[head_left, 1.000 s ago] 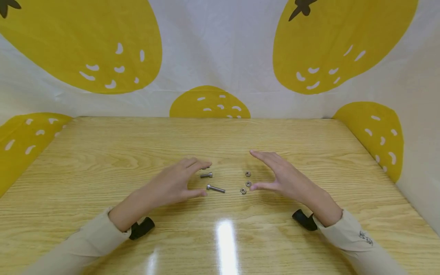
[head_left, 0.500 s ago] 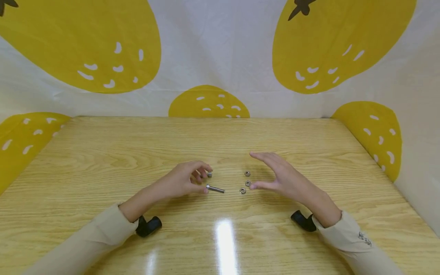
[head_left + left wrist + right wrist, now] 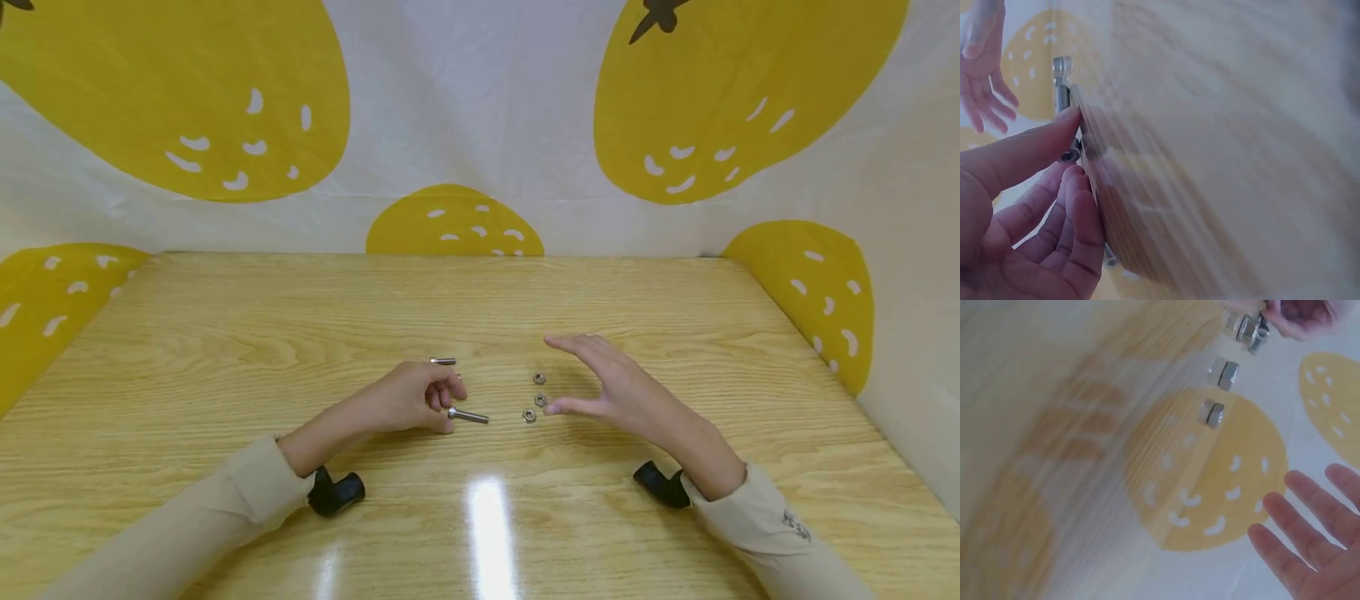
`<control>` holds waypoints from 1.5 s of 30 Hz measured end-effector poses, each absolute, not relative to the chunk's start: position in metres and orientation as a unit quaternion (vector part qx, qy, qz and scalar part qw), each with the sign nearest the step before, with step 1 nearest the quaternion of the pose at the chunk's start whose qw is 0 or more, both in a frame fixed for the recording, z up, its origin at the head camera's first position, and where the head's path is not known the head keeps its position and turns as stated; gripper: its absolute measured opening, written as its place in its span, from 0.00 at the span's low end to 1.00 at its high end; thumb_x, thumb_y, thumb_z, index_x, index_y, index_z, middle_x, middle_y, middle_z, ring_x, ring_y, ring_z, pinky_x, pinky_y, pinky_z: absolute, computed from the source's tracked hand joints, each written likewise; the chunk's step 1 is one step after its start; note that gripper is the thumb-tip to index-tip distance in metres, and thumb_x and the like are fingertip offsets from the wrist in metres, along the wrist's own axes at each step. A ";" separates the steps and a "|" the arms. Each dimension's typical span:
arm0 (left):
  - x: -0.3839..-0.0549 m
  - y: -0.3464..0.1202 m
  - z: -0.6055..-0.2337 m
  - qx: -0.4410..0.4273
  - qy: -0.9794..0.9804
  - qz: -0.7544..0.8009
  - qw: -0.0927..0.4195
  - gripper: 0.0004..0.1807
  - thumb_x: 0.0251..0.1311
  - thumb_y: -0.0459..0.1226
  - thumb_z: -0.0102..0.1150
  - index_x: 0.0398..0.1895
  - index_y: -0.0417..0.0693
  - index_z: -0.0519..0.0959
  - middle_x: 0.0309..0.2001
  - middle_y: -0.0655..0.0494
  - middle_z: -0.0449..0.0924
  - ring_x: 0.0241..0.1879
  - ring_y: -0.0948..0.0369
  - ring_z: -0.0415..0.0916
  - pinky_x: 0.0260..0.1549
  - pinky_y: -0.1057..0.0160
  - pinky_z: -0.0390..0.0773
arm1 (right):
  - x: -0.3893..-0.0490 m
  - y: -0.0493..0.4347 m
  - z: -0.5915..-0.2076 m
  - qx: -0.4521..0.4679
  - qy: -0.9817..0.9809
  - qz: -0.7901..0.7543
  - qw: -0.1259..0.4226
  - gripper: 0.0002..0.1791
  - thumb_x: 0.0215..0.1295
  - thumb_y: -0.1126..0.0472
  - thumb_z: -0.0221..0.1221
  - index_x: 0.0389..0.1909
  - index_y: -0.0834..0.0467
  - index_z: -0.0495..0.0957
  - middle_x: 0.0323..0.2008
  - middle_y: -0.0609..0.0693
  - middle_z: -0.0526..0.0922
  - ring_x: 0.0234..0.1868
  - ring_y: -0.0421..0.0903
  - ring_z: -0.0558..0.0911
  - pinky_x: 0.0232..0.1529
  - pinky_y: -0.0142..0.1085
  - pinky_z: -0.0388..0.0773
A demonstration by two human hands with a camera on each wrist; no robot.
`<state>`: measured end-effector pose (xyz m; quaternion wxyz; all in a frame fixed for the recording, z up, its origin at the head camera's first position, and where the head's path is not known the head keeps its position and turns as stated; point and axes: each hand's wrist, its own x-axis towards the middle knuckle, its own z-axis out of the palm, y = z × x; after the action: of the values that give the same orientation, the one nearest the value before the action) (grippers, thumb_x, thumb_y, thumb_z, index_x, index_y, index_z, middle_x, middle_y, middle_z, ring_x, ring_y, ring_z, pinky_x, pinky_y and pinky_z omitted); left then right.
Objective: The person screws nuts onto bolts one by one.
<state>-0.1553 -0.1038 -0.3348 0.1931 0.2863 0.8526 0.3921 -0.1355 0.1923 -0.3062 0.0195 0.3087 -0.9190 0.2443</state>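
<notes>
In the head view my left hand (image 3: 408, 398) is at the near bolt (image 3: 471, 417), fingers curled and thumb beside its head. The left wrist view shows that bolt's head (image 3: 1071, 153) between thumb and fingertips, the thumb covering part of the shank. Behind that hand lies another bolt (image 3: 444, 361); a third is mostly hidden by the fingers. My right hand (image 3: 615, 379) stands with fingers and thumb spread, holding nothing. Its thumb tip is right by the middle hex nut (image 3: 541, 401). The far nut (image 3: 539, 378) and the flanged near nut (image 3: 529, 416) lie beside it.
The wood-grain table (image 3: 300, 308) reaches back to a white cloth (image 3: 472, 108) with yellow fruit prints. Cloth also hangs along the right side. Black wrist mounts (image 3: 336, 493) sit under both cuffs. A bright light reflection (image 3: 491, 533) falls on the front of the table.
My left hand has come down and toward me, its fingers curling in at the near bolt, which has shifted slightly toward me. The far bolt has come into view. The right hand stays put.
</notes>
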 end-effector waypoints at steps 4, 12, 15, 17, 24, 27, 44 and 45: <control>-0.156 -0.100 -0.335 0.284 0.863 0.375 0.182 0.12 0.45 0.32 0.71 0.32 0.43 0.78 0.26 0.57 0.73 0.27 0.65 0.68 0.27 0.71 0.72 | -0.135 0.191 -0.306 0.309 -0.918 0.247 0.016 0.43 0.51 0.42 0.65 0.66 0.55 0.63 0.63 0.53 0.68 0.63 0.54 0.67 0.59 0.55 0.66; -0.155 -0.098 -0.331 0.280 0.878 0.346 0.177 0.08 0.47 0.34 0.70 0.27 0.46 0.78 0.24 0.59 0.74 0.26 0.67 0.69 0.27 0.72 0.72 | -0.134 0.191 -0.306 0.307 -0.918 0.250 0.013 0.42 0.51 0.42 0.64 0.65 0.54 0.63 0.62 0.52 0.69 0.63 0.52 0.68 0.59 0.55 0.67; -0.154 -0.099 -0.329 0.274 0.879 0.344 0.182 0.07 0.48 0.34 0.69 0.26 0.46 0.78 0.24 0.59 0.75 0.26 0.66 0.69 0.27 0.71 0.72 | -0.135 0.190 -0.306 0.308 -0.918 0.249 0.014 0.42 0.51 0.42 0.64 0.65 0.54 0.63 0.62 0.52 0.69 0.62 0.52 0.68 0.59 0.55 0.67; -0.154 -0.099 -0.329 0.269 0.880 0.344 0.188 0.07 0.49 0.35 0.69 0.26 0.46 0.78 0.24 0.59 0.75 0.26 0.66 0.69 0.27 0.71 0.72 | -0.135 0.190 -0.307 0.307 -0.918 0.250 0.014 0.42 0.51 0.42 0.64 0.65 0.54 0.64 0.62 0.52 0.69 0.62 0.52 0.68 0.59 0.54 0.67; -0.154 -0.100 -0.323 0.253 0.878 0.351 0.204 0.06 0.50 0.34 0.68 0.27 0.44 0.78 0.25 0.57 0.76 0.26 0.65 0.70 0.27 0.70 0.73 | -0.135 0.191 -0.307 0.305 -0.919 0.250 0.016 0.41 0.52 0.42 0.64 0.64 0.55 0.64 0.61 0.52 0.70 0.62 0.52 0.69 0.59 0.53 0.67; -0.155 -0.101 -0.320 0.241 0.880 0.353 0.205 0.06 0.50 0.34 0.68 0.27 0.44 0.79 0.26 0.57 0.77 0.27 0.64 0.71 0.28 0.69 0.74 | -0.135 0.191 -0.306 0.300 -0.920 0.250 0.015 0.40 0.53 0.42 0.64 0.64 0.55 0.65 0.61 0.52 0.70 0.62 0.52 0.69 0.59 0.53 0.67; -0.152 -0.115 -0.285 0.222 0.893 0.369 0.127 0.08 0.53 0.39 0.66 0.33 0.46 0.79 0.29 0.57 0.79 0.31 0.63 0.74 0.34 0.65 0.75 | -0.138 0.183 -0.307 0.332 -0.909 0.251 0.028 0.31 0.57 0.51 0.63 0.59 0.59 0.69 0.58 0.54 0.73 0.60 0.52 0.71 0.58 0.50 0.69; -0.152 -0.116 -0.283 0.222 0.894 0.370 0.122 0.08 0.53 0.39 0.66 0.33 0.46 0.79 0.29 0.57 0.79 0.30 0.63 0.74 0.34 0.65 0.75 | -0.138 0.182 -0.308 0.337 -0.908 0.248 0.027 0.30 0.58 0.52 0.63 0.59 0.59 0.70 0.58 0.54 0.74 0.60 0.52 0.71 0.58 0.50 0.69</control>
<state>-0.1519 -0.1165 -0.2834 0.1216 0.2219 0.8938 0.3702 -0.1378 0.1817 -0.3079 0.0269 0.3370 -0.9078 0.2483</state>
